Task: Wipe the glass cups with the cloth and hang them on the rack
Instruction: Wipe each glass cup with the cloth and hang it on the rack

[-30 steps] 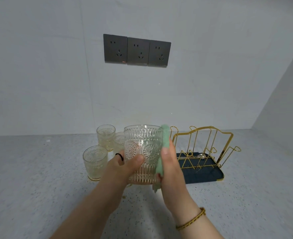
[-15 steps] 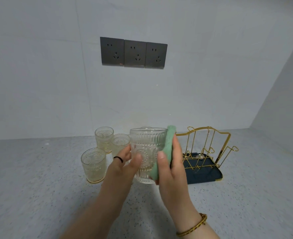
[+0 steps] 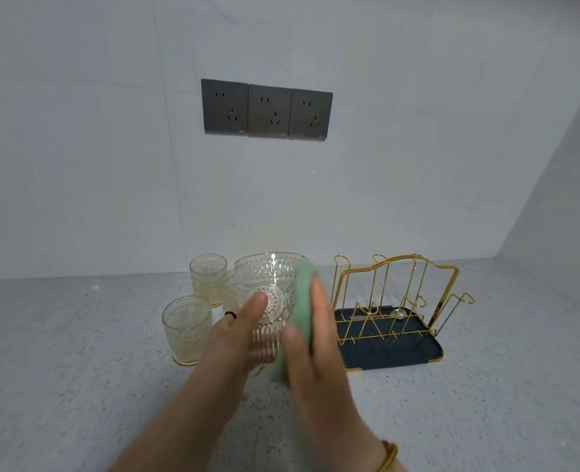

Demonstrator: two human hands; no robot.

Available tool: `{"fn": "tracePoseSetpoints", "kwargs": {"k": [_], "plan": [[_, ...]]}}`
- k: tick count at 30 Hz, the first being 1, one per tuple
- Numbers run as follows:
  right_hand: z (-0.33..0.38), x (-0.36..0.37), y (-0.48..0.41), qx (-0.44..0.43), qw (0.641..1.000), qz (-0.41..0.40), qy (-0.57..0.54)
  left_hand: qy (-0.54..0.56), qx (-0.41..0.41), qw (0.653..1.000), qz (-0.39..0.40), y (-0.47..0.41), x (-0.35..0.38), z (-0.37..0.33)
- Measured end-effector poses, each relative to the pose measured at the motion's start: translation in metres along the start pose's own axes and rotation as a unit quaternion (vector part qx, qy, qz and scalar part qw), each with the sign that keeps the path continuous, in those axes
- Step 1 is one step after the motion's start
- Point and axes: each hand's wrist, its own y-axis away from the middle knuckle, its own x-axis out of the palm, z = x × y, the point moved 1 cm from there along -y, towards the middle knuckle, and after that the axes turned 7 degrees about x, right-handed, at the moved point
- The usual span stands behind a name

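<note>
Your left hand (image 3: 237, 332) grips the embossed glass cup (image 3: 268, 291) above the speckled grey countertop (image 3: 77, 369), thumb laid across the near wall and the fingers wrapped behind; a black ring (image 3: 230, 314) shows on one finger. The cup is upright, mouth up, and clear of the counter. Your right hand (image 3: 312, 345) holds the green cloth (image 3: 300, 301) against the cup's right side, with the cloth pinched between thumb and nearly straight fingers and its upper edge reaching the rim. A gold bracelet (image 3: 389, 454) sits on that wrist. Motion blur softens both hands. Left of the held cup, three matching cups stand on the counter: a front cup (image 3: 186, 328), a back cup (image 3: 208, 279), and a third cup (image 3: 229, 291) mostly hidden behind the held one. To the right is the gold wire rack (image 3: 394, 294) on its dark blue tray (image 3: 401, 356), no cup on its pegs. Three grey wall sockets (image 3: 268, 112) are on the wall above.
</note>
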Motion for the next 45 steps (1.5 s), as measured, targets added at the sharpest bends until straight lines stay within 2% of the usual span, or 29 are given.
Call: {"fn": "tracePoseSetpoints", "kwargs": {"k": [2, 4, 5, 7, 9, 10, 12, 14, 15, 16, 17, 18, 20, 22, 24, 26, 32, 35, 38, 40, 44, 45], "plan": [[-0.005, 0.006, 0.005, -0.093, 0.987, -0.041, 0.127, 0.003, 0.000, 1.000, 0.006, -0.001, -0.003, 0.000], [-0.002, 0.001, -0.004, -0.082, 0.984, -0.035, 0.157, 0.021, -0.012, 1.000, 0.010, 0.000, -0.004, 0.001], [0.001, -0.003, -0.011, -0.055, 0.990, -0.020, 0.130, 0.027, -0.019, 0.999, 0.012, 0.000, -0.005, 0.002], [0.000, -0.013, -0.024, 0.031, 0.999, 0.021, -0.014, 0.031, -0.027, 0.999, 0.012, 0.001, -0.003, 0.005], [-0.003, -0.016, -0.027, 0.125, 0.983, 0.039, -0.132, 0.024, -0.028, 0.999, 0.005, 0.002, -0.003, 0.007], [-0.005, -0.015, -0.025, 0.141, 0.978, 0.045, -0.146, 0.019, -0.023, 1.000, 0.004, 0.001, -0.002, 0.007], [-0.007, -0.005, -0.012, 0.108, 0.989, 0.028, -0.100, 0.006, -0.013, 1.000, 0.000, 0.000, -0.003, 0.005], [-0.009, 0.009, 0.001, -0.010, 0.999, -0.034, 0.041, -0.001, -0.005, 1.000, -0.006, -0.004, -0.006, 0.005], [-0.014, 0.013, 0.004, -0.072, 0.990, -0.059, 0.106, -0.005, -0.003, 1.000, -0.007, -0.005, -0.006, 0.005], [-0.017, 0.013, 0.003, -0.103, 0.983, -0.068, 0.138, -0.008, 0.000, 1.000, -0.005, -0.005, -0.007, 0.004], [-0.014, 0.009, 0.000, -0.094, 0.985, -0.060, 0.129, -0.011, 0.005, 1.000, 0.002, -0.005, -0.007, 0.004], [-0.010, 0.003, -0.006, -0.057, 0.994, -0.041, 0.088, -0.015, 0.011, 1.000, 0.007, -0.004, -0.007, 0.005], [-0.003, -0.009, -0.016, 0.051, 0.996, 0.022, -0.063, -0.026, 0.013, 0.999, 0.019, -0.002, -0.007, 0.008], [-0.006, -0.018, -0.024, 0.147, 0.967, 0.055, -0.200, -0.043, 0.012, 0.999, 0.031, 0.001, -0.006, 0.011], [-0.007, -0.020, -0.022, 0.171, 0.951, 0.045, -0.252, -0.056, 0.021, 0.998, 0.021, 0.001, -0.004, 0.014], [-0.010, -0.018, -0.017, 0.149, 0.963, 0.025, -0.223, -0.063, 0.037, 0.997, -0.011, 0.002, -0.003, 0.012], [-0.006, -0.021, -0.014, 0.094, 0.986, 0.000, -0.135, -0.072, 0.073, 0.994, -0.024, 0.000, 0.000, 0.009], [-0.004, -0.017, -0.015, 0.042, 0.997, -0.035, -0.052, -0.112, 0.090, 0.990, 0.013, 0.002, 0.002, 0.013], [-0.004, -0.009, -0.014, -0.030, 0.995, -0.069, 0.060, -0.103, 0.082, 0.990, 0.054, 0.000, 0.001, 0.012], [-0.006, -0.006, -0.015, -0.055, 0.992, -0.062, 0.094, -0.084, 0.089, 0.989, 0.085, -0.002, 0.000, 0.010], [-0.005, -0.012, -0.015, 0.013, 0.995, 0.055, -0.077, 0.036, 0.037, 0.992, 0.115, -0.009, -0.006, 0.008], [-0.006, -0.012, -0.011, 0.031, 0.993, 0.075, -0.084, 0.047, 0.033, 0.992, 0.116, -0.010, -0.009, 0.008]]}}
